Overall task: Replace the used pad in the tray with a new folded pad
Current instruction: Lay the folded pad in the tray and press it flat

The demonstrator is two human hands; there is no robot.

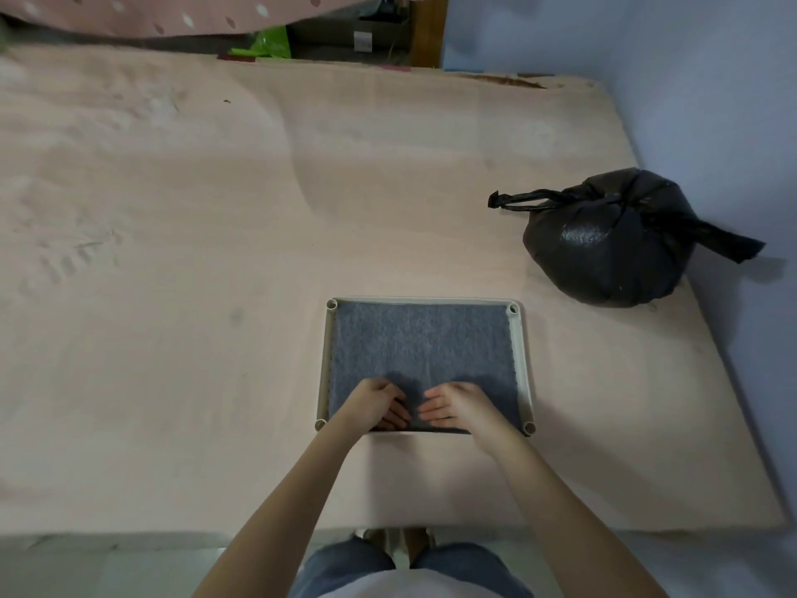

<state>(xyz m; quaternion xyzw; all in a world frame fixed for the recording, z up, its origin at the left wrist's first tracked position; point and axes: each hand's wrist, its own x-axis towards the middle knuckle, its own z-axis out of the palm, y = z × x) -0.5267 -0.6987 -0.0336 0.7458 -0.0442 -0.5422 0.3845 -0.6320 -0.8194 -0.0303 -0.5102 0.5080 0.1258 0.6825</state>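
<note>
Here both hands lie on the near edge of the grey pad [420, 340], which fills the white tray [523, 360] on the pink mattress [172, 252]. The left hand [377, 403] has its fingers curled down on the fabric; the right hand [457, 403] has its fingers quite straight and a little apart, pressing the pad flat. Farther, at two o'clock from the tray and well apart, sits a tied black bag [604, 248].
</note>
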